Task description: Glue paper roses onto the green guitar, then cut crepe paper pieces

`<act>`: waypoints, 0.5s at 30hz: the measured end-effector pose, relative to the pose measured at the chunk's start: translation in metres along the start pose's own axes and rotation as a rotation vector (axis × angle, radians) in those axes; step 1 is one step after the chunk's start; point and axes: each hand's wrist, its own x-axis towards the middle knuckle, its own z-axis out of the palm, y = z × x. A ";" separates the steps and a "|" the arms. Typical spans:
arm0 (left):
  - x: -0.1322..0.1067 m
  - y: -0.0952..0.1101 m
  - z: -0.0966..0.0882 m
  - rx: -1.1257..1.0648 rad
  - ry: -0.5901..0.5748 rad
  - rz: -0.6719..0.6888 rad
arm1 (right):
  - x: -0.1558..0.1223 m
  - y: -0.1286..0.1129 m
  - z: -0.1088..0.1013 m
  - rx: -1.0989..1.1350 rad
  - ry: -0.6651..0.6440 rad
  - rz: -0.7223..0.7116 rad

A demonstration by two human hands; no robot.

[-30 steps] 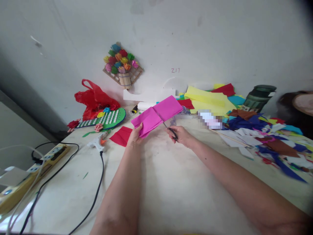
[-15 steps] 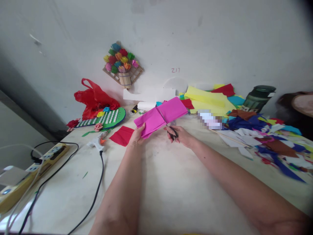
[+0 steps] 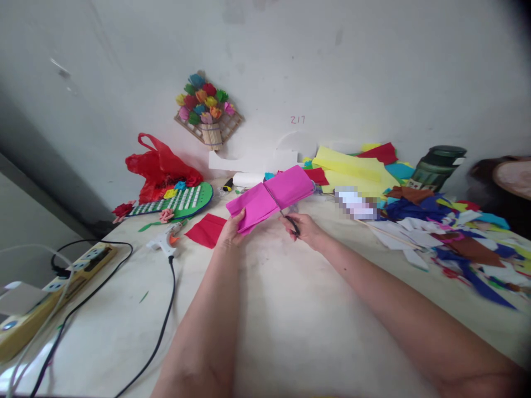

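Observation:
A folded stack of magenta crepe paper (image 3: 254,207) is held up over the table by my left hand (image 3: 234,226), thumb on top and fingers beneath its near left corner. My right hand (image 3: 305,231) grips black-handled scissors (image 3: 293,225) at the paper's near edge. Their blades cross the middle of the paper; the far right part tilts slightly upward. Left of my left hand, a red piece of paper (image 3: 206,231) lies flat on the table.
A white glue gun (image 3: 166,242) and its black cord lie at left, near a yellow power strip (image 3: 78,276). Behind are a red plastic bag (image 3: 161,163) and a green flower craft (image 3: 194,200). Coloured scraps (image 3: 468,243) and a dark green bottle (image 3: 437,168) are at right.
The scissor handles have come closer together, so the blades have closed on the magenta paper. The paper's right part has shifted slightly left and down. My left hand has barely moved.

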 end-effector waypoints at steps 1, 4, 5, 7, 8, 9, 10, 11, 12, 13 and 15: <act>0.000 0.000 0.000 0.000 -0.003 -0.003 | 0.000 0.000 0.001 -0.005 0.010 -0.005; 0.002 0.000 -0.001 0.001 -0.008 -0.008 | -0.003 -0.003 0.003 0.014 0.025 0.009; 0.003 -0.001 -0.002 0.001 -0.006 -0.008 | -0.004 -0.004 0.003 0.026 0.025 0.025; 0.003 -0.002 -0.002 0.000 -0.002 -0.014 | -0.006 -0.005 0.002 0.037 0.006 0.059; 0.003 -0.002 -0.002 0.003 -0.005 -0.023 | -0.006 -0.005 0.002 0.033 -0.011 0.066; 0.002 -0.003 -0.002 0.010 -0.012 -0.033 | -0.006 -0.004 0.001 0.026 -0.028 0.064; 0.002 -0.003 -0.002 0.018 -0.023 -0.043 | -0.006 -0.004 -0.001 0.016 -0.044 0.054; 0.001 -0.004 -0.002 0.025 -0.038 -0.050 | -0.006 -0.004 -0.002 0.009 -0.056 0.041; 0.001 -0.005 -0.002 0.031 -0.051 -0.055 | -0.005 -0.003 -0.003 0.005 -0.063 0.031; 0.000 -0.005 -0.001 0.036 -0.060 -0.058 | -0.005 -0.003 -0.004 0.003 -0.066 0.027; 0.000 -0.006 -0.001 0.041 -0.060 -0.064 | -0.004 -0.003 -0.005 0.008 -0.069 0.032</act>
